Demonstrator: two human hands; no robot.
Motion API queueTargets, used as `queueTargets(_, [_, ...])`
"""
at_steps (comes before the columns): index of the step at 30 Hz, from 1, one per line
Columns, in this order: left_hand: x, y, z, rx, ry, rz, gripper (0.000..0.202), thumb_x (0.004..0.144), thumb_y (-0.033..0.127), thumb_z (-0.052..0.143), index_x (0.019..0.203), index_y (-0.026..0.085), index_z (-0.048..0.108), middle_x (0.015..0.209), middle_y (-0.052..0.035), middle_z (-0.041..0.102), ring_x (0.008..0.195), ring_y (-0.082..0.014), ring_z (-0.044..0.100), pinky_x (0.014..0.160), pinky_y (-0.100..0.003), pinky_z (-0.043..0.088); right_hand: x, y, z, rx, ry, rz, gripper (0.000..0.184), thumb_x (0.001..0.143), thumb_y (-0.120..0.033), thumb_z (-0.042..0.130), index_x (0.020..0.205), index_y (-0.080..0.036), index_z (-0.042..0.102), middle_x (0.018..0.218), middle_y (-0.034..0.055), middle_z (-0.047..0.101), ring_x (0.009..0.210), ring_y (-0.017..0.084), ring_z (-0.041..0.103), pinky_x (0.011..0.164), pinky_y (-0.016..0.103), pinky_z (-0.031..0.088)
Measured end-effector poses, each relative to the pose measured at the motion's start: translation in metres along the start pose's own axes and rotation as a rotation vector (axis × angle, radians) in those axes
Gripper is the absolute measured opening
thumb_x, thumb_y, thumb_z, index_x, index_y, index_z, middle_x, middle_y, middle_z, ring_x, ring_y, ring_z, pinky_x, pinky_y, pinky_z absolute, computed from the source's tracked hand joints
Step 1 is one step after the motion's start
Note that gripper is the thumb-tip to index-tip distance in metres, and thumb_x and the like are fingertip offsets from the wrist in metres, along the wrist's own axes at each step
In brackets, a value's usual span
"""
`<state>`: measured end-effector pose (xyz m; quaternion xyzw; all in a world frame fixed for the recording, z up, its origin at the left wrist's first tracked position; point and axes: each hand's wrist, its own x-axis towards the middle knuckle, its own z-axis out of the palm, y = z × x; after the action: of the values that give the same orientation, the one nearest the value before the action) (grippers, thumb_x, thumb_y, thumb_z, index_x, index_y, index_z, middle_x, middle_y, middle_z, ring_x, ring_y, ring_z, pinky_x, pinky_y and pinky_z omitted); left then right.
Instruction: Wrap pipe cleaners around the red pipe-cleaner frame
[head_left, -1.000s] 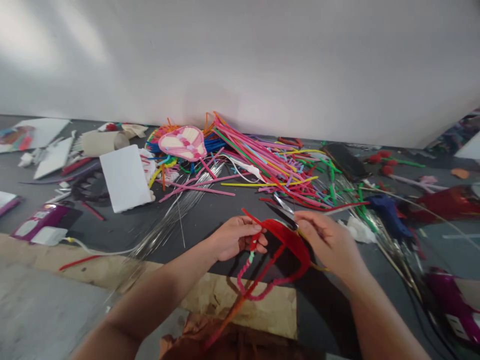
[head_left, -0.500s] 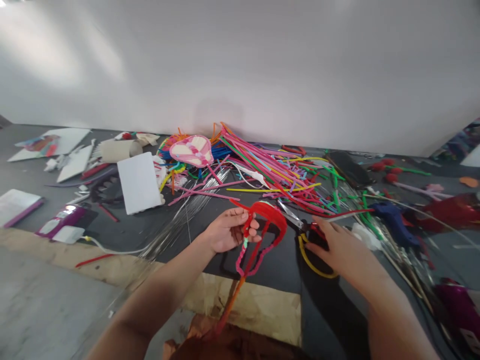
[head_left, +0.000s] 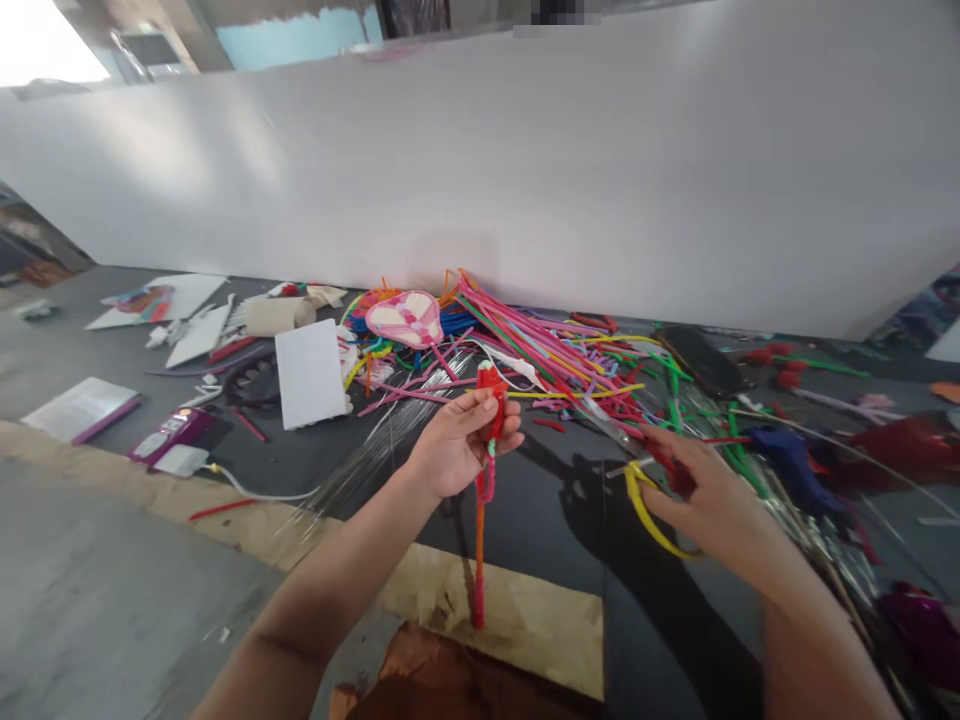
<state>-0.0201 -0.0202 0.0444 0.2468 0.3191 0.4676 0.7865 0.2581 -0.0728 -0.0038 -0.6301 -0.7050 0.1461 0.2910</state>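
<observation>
My left hand pinches a red fuzzy pipe-cleaner piece by its upper part. It is seen nearly edge-on, and its orange and pink stem hangs down toward the brown paper. To the right, my right hand is closed around the handle of a pair of scissors, whose metal blades point up and left. A yellow loop hangs beside the fingers; whether it belongs to the scissors I cannot tell. The two hands are apart.
Behind the hands lies a pile of colored pipe cleaners with a pink and white heart-shaped piece. A white card stands to the left. Thin wires lie near it. On the right is a blue glue gun. A white panel stands behind.
The red piece has turned from showing its open loop to nearly edge-on, its stem now hanging straighter. My right hand with the scissors has moved slightly right. The view has tilted up.
</observation>
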Motion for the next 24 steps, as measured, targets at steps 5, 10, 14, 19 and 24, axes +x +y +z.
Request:
queueTargets(5, [0.008, -0.015, 0.015, 0.046, 0.102, -0.009, 0.007, 0.075, 0.015, 0.066, 0.080, 0.014, 0.061, 0.078, -0.0026, 0.067, 0.066, -0.0114, 0.065, 0.059, -0.026, 0.057, 0.001, -0.023, 0.015, 0.018, 0.018, -0.071, 0.059, 0.074, -0.046, 0.064, 0.127, -0.024, 0.051, 0.099, 0.0087, 0.052, 0.086, 0.022, 0.056, 0.073, 0.034, 0.050])
queueTargets(10, [0.012, -0.033, 0.025, 0.072, 0.087, 0.021, 0.016, 0.067, 0.017, 0.073, 0.077, 0.014, 0.060, 0.069, 0.0012, 0.062, 0.065, -0.0101, 0.061, 0.064, -0.029, 0.058, -0.001, -0.032, 0.037, 0.023, 0.028, -0.126, 0.049, 0.080, -0.038, 0.059, 0.126, -0.024, 0.050, 0.103, 0.0100, 0.051, 0.097, 0.024, 0.054, 0.080, 0.035, 0.049])
queueTargets(14, [0.014, -0.044, 0.030, 0.123, 0.082, -0.008, 0.019, 0.065, 0.020, 0.075, 0.072, 0.013, 0.059, 0.068, 0.0003, 0.061, 0.066, -0.0103, 0.059, 0.064, -0.029, 0.058, 0.000, -0.029, 0.041, -0.024, 0.061, -0.143, 0.044, 0.083, -0.032, 0.053, 0.125, -0.020, 0.050, 0.108, 0.0123, 0.055, 0.099, 0.026, 0.055, 0.084, 0.039, 0.048])
queueTargets(19, [0.016, -0.051, 0.030, 0.149, 0.047, -0.043, 0.019, 0.066, 0.022, 0.074, 0.072, 0.012, 0.060, 0.066, -0.0006, 0.059, 0.067, -0.0109, 0.059, 0.066, -0.030, 0.057, 0.000, -0.024, 0.041, -0.078, 0.058, -0.160, 0.045, 0.083, -0.026, 0.051, 0.127, -0.020, 0.048, 0.111, 0.0125, 0.059, 0.102, 0.027, 0.055, 0.087, 0.040, 0.047])
queueTargets(24, [0.016, -0.053, 0.030, 0.140, 0.082, -0.036, 0.016, 0.063, 0.015, 0.074, 0.072, 0.010, 0.062, 0.068, -0.0017, 0.060, 0.068, -0.0125, 0.059, 0.065, -0.033, 0.057, 0.000, -0.025, 0.040, -0.132, 0.041, -0.190, 0.050, 0.082, -0.027, 0.052, 0.132, -0.020, 0.045, 0.110, 0.0117, 0.059, 0.102, 0.027, 0.055, 0.086, 0.038, 0.047])
